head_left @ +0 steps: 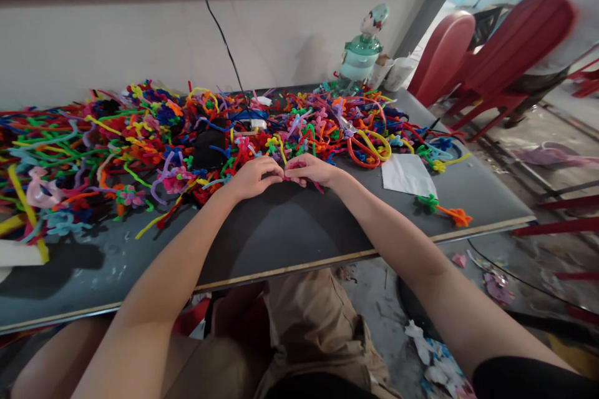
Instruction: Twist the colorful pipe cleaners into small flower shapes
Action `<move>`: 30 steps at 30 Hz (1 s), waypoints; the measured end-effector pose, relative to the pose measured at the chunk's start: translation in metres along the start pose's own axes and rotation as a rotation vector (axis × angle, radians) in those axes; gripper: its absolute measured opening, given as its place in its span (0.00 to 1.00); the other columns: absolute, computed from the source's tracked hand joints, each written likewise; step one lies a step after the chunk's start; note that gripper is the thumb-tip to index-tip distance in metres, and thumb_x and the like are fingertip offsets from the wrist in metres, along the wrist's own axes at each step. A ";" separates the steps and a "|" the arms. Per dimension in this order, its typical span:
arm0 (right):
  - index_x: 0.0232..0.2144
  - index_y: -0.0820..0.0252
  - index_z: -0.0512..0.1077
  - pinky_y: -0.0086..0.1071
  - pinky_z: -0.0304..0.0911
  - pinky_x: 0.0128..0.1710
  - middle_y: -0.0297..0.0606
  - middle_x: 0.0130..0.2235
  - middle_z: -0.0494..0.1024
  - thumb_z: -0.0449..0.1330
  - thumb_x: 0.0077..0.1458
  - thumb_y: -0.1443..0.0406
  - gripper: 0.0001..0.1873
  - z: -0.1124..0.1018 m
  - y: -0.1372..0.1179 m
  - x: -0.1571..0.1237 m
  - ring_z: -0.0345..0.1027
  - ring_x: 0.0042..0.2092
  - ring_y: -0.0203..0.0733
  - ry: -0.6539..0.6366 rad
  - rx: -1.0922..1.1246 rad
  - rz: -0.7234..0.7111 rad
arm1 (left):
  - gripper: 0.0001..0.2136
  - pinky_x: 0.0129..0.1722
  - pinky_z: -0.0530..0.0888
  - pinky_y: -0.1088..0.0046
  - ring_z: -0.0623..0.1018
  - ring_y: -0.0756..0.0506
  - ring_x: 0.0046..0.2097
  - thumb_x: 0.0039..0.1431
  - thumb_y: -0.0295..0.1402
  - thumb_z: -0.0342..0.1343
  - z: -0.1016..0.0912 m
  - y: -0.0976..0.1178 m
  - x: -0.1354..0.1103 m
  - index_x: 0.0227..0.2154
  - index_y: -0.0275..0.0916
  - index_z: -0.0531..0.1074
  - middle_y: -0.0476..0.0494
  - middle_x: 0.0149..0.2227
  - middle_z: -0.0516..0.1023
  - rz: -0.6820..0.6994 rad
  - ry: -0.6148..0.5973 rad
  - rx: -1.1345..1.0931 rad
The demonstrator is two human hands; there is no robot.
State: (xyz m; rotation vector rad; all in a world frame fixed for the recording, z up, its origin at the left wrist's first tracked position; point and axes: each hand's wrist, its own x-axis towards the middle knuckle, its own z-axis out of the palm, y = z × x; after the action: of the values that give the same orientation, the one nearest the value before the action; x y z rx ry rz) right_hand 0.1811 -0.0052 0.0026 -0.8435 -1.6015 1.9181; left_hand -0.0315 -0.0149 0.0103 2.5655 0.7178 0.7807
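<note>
Both hands meet above the near side of the dark table, fingertips almost touching. A dark pink pipe cleaner [319, 188] runs between them, one end sticking out below my right hand. My left hand [257, 177] pinches one part of it between thumb and fingers. Curled around another part is my right hand [309, 170], with some of the pink showing between its fingers. How the piece is bent there is hidden. Just behind the hands lies a heap of coloured pipe cleaners [140, 130], many twisted into flower shapes.
A white paper [408, 175] and a green and orange pipe-cleaner piece [444, 209] lie to the right. A green-lidded bottle [359, 59] and white cups [399, 74] stand at the back. Scissors with yellow and red handles [374, 148] rest by the heap. Red chairs [519, 49] stand beyond.
</note>
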 end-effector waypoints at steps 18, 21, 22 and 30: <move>0.26 0.65 0.75 0.20 0.61 0.18 0.27 0.18 0.72 0.68 0.48 0.64 0.08 0.002 0.003 0.004 0.62 0.18 0.25 0.057 -0.062 0.047 | 0.09 0.42 0.73 0.68 0.77 0.46 0.36 0.63 0.36 0.54 0.000 0.000 0.000 0.33 0.39 0.77 0.44 0.33 0.80 -0.093 -0.030 0.036; 0.25 0.65 0.75 0.20 0.61 0.18 0.27 0.18 0.71 0.69 0.47 0.64 0.09 0.002 0.003 0.004 0.62 0.18 0.25 0.077 -0.057 0.048 | 0.09 0.41 0.72 0.69 0.77 0.46 0.35 0.63 0.35 0.54 0.002 0.000 0.001 0.32 0.39 0.77 0.44 0.32 0.80 -0.082 -0.020 0.080; 0.25 0.65 0.75 0.20 0.61 0.18 0.27 0.17 0.71 0.69 0.47 0.64 0.09 0.003 0.003 0.004 0.62 0.17 0.25 0.090 -0.047 0.047 | 0.09 0.40 0.72 0.69 0.77 0.46 0.35 0.63 0.35 0.54 0.004 0.000 0.000 0.32 0.38 0.76 0.44 0.31 0.80 -0.079 -0.005 0.102; 0.26 0.63 0.75 0.22 0.64 0.19 0.28 0.21 0.74 0.72 0.41 0.57 0.16 0.009 0.001 0.004 0.65 0.19 0.27 0.222 0.128 -0.029 | 0.13 0.37 0.72 0.71 0.79 0.46 0.37 0.67 0.38 0.49 0.010 -0.003 -0.008 0.39 0.38 0.76 0.42 0.34 0.82 0.002 0.273 0.452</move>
State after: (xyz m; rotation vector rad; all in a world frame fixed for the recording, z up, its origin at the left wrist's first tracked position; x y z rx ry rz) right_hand 0.1716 -0.0083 0.0018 -0.9375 -1.3390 1.8154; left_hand -0.0327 -0.0194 -0.0018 2.8822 1.0828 1.0891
